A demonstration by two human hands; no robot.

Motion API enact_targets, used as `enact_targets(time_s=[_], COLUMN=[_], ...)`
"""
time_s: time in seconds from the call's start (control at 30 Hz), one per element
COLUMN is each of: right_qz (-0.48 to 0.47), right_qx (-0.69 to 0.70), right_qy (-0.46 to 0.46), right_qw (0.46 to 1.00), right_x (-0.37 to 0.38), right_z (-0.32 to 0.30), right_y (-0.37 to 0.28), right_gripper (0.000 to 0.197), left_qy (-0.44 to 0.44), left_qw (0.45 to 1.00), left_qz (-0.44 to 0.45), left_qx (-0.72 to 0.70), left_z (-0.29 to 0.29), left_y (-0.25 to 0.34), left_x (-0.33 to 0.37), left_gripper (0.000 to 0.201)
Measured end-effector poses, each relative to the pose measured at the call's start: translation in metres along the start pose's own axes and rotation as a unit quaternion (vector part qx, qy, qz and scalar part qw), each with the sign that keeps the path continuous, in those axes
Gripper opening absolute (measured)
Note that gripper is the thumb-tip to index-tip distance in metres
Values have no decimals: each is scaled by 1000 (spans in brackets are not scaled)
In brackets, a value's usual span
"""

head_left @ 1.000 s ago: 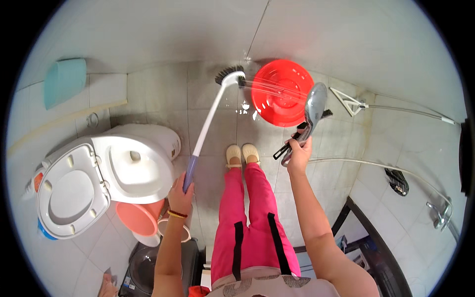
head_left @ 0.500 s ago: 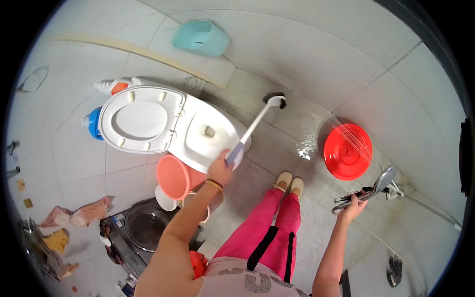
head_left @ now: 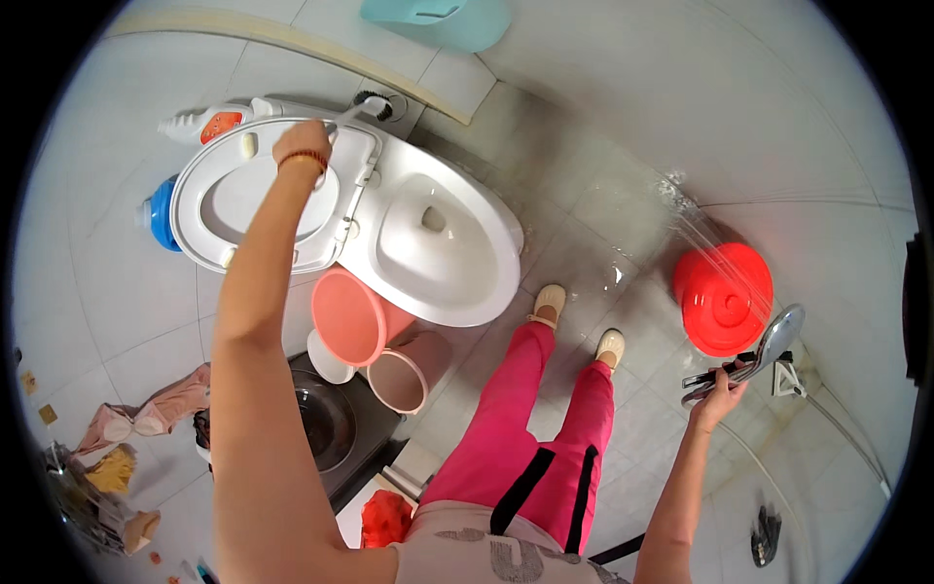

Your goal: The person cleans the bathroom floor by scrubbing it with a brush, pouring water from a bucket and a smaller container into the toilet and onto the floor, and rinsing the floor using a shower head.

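Note:
My left hand [head_left: 304,146] is closed round the handle of a long toilet brush [head_left: 345,118], above the raised seat and lid [head_left: 185,209] of a white toilet [head_left: 491,268]. The dark bristle head points right, over the tank side of the toilet near the wall. At the right, my right hand [head_left: 718,397] grips a silver shower head [head_left: 781,333] together with some dark-handled thing. Water sprays from the shower head up and left, passing over a red lidded bucket [head_left: 725,321] toward the wet floor and wall.
Pink buckets [head_left: 336,331] stand left of my legs beside the toilet. Behind it are a white bottle [head_left: 209,125] and a blue bottle [head_left: 163,214]. A teal bin [head_left: 477,27] hangs on the far wall. The shower hose [head_left: 769,472] trails at the right.
My left hand has swung the brush up and left, from beside the bowl to over the raised lid. My right hand keeps hold of the spraying shower head. My feet are farther apart.

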State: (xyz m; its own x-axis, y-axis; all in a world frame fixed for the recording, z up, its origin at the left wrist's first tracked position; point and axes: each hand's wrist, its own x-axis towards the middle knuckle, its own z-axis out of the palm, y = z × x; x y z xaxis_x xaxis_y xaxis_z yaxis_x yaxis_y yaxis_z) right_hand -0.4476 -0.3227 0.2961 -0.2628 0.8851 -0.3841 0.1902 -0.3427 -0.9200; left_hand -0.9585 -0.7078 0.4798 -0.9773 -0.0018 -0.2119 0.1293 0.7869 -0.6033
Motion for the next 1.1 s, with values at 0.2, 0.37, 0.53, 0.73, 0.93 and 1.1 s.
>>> enact_targets(time_s=[0.2,0.37,0.53,0.73,0.93,1.1], right_qz=[-5,29,20,-8,14,29], right_qx=[-66,-81,-90,-123,-120,-129], right_qy=[-24,-42,-48,-78,-72,-69], right_qw=[998,995,995,989,990,989], right_x=[-33,-44,-50,-57,-64,-59], right_z=[59,95,118,139,160,157], right_y=[14,24,26,16,9,15], right_gripper=[30,29,28,27,28,29], left_qy=[26,-26,-31,-48,-49,74], left_qw=[998,997,997,995,992,969], left_qz=[-17,-49,-65,-60,-25,-33], left_qx=[55,62,43,57,111,233], left_z=[6,30,38,28,51,65], left_y=[-6,-17,-35,-59,-46,-50], left_x=[85,139,162,179,181,180], left_gripper=[26,27,28,24,26,31])
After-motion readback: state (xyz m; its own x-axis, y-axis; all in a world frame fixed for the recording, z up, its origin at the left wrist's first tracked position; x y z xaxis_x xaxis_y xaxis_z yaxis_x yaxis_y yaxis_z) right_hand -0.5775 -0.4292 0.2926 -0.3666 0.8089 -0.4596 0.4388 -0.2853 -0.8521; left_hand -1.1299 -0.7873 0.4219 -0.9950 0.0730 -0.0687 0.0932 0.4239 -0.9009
